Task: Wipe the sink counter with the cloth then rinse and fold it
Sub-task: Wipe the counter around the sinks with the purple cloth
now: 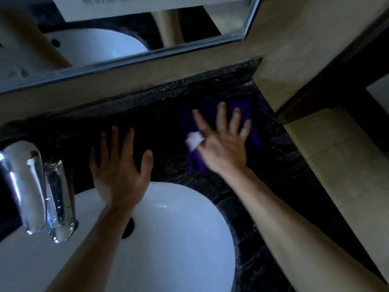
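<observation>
A purple cloth (194,121) with a white tag lies flat on the black marble counter (164,114) behind and to the right of the white sink (179,224). My right hand (223,140) presses on the cloth with its fingers spread and straight; it looks blurred. Flat on the counter just behind the sink's rim rests my left hand (120,169), fingers straight, holding nothing.
A chrome tap (31,186) juts over the sink at the left. A mirror (117,39) runs along the beige back wall. A beige side wall (311,60) closes the counter on the right, with a tiled ledge (336,165) below it.
</observation>
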A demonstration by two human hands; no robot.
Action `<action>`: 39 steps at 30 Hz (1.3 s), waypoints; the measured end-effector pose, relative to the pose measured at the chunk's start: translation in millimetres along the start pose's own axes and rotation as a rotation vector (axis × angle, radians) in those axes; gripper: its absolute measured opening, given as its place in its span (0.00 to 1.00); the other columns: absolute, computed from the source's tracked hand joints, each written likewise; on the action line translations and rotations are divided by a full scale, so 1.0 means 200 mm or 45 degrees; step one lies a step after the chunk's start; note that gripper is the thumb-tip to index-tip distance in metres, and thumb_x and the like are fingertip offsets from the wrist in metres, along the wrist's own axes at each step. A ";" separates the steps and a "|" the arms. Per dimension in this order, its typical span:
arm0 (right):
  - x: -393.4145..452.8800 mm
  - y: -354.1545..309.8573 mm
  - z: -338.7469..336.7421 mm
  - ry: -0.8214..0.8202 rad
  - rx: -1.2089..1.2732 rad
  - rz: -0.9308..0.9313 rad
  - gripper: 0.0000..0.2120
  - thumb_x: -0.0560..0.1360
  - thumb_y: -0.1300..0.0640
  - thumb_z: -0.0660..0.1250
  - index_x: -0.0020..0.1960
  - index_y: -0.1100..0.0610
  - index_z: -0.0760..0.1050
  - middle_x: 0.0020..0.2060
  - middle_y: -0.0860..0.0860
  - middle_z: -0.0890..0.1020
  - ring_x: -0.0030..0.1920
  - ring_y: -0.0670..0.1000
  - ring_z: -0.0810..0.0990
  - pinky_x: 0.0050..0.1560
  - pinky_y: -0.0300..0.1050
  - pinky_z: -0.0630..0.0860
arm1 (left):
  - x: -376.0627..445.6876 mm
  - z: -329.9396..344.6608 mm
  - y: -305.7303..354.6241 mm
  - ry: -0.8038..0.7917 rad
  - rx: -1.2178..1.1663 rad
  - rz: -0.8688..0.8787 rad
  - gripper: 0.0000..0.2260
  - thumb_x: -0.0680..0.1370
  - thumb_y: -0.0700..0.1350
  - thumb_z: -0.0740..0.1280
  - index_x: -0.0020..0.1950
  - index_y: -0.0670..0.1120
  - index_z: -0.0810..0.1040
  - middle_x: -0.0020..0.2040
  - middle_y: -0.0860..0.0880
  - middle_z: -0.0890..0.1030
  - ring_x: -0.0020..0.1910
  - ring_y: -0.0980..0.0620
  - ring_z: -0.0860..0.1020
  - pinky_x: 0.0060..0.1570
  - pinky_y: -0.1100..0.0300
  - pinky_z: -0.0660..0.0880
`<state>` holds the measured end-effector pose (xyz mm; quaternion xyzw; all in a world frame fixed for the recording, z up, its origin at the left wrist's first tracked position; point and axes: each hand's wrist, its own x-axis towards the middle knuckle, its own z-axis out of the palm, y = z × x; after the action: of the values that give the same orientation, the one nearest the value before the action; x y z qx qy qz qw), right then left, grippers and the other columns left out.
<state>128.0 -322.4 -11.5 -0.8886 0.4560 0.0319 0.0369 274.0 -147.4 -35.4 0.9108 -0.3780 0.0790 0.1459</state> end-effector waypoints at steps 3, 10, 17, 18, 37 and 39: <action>-0.11 -0.39 0.03 -0.001 0.037 -0.382 0.31 0.77 0.32 0.47 0.79 0.33 0.52 0.83 0.58 0.50 0.80 0.71 0.45 0.73 0.77 0.41 | 0.00 -0.01 -0.01 0.033 -0.075 0.007 0.29 0.81 0.60 0.52 0.78 0.45 0.67 0.77 0.39 0.68 0.77 0.36 0.65 0.74 0.39 0.58; -0.22 0.08 0.02 0.125 0.042 -0.455 0.26 0.78 0.31 0.52 0.76 0.31 0.62 0.81 0.55 0.60 0.80 0.65 0.59 0.76 0.70 0.53 | 0.01 -0.04 -0.02 -0.070 -0.070 0.030 0.30 0.80 0.60 0.52 0.79 0.49 0.63 0.79 0.38 0.65 0.78 0.36 0.62 0.74 0.37 0.58; -0.61 0.87 -0.01 -0.011 -0.118 0.044 0.27 0.83 0.33 0.40 0.80 0.34 0.50 0.83 0.57 0.54 0.80 0.68 0.56 0.69 0.74 0.64 | 0.00 -0.03 0.01 -0.152 0.052 0.042 0.31 0.78 0.62 0.53 0.78 0.49 0.65 0.79 0.35 0.62 0.78 0.33 0.60 0.72 0.33 0.56; -0.74 0.86 0.00 -0.034 -0.107 0.017 0.27 0.83 0.34 0.40 0.81 0.35 0.49 0.83 0.57 0.52 0.80 0.68 0.54 0.71 0.75 0.62 | -0.01 -0.03 0.02 -0.143 0.041 0.026 0.31 0.78 0.61 0.53 0.78 0.48 0.65 0.79 0.34 0.62 0.78 0.32 0.59 0.72 0.32 0.56; -0.30 0.40 -0.01 -0.013 0.059 -0.177 0.30 0.77 0.27 0.48 0.78 0.29 0.50 0.83 0.52 0.51 0.82 0.64 0.48 0.76 0.73 0.46 | -0.15 0.02 0.39 -0.190 0.100 0.314 0.26 0.82 0.60 0.54 0.79 0.52 0.65 0.79 0.44 0.66 0.78 0.40 0.63 0.72 0.37 0.59; -0.39 0.55 0.00 0.027 0.033 -0.159 0.29 0.78 0.27 0.48 0.78 0.30 0.52 0.83 0.52 0.54 0.81 0.63 0.52 0.76 0.71 0.51 | -0.14 0.01 0.39 -0.223 0.057 0.298 0.27 0.82 0.61 0.54 0.79 0.53 0.65 0.80 0.44 0.65 0.79 0.40 0.61 0.73 0.36 0.57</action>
<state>-7.2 -322.9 -7.7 -0.9151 0.4005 0.0141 0.0454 199.1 -181.2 -28.8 0.8670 -0.4909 0.0239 0.0816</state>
